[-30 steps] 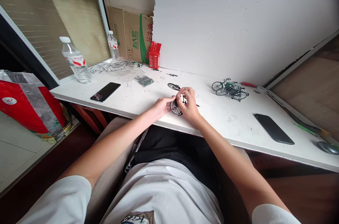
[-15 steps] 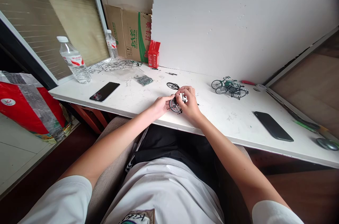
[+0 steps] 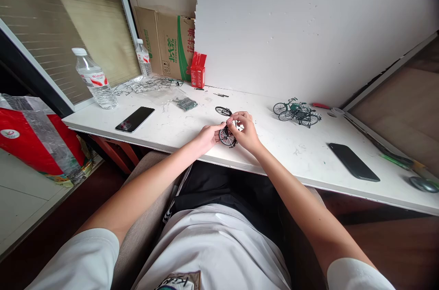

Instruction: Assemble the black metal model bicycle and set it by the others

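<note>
A black model bicycle [image 3: 226, 137] with spoked wheels is held just above the table's front edge, one wheel close to me and the other farther off. My left hand [image 3: 208, 138] grips it from the left, thumb near the top of the closer wheel. From the right, my right hand [image 3: 245, 130] has its thumb and fingers pinched at the bicycle's middle; its palm covers part of the frame. Whether a small part lies in that pinch I cannot make out.
Assembled model bicycles [image 3: 297, 112] stand at the right on the white table [image 3: 192, 136]. Phones lie left [image 3: 135, 119] and right [image 3: 354, 162]. A bagged parts packet [image 3: 185, 104], black sprues [image 3: 154, 84], a red box [image 3: 198, 70] and water bottles [image 3: 96, 82] sit farther back.
Both hands keep nearly the same place on the model bicycle, the right fingers shifting only slightly at its middle. The whole view has moved a little.
</note>
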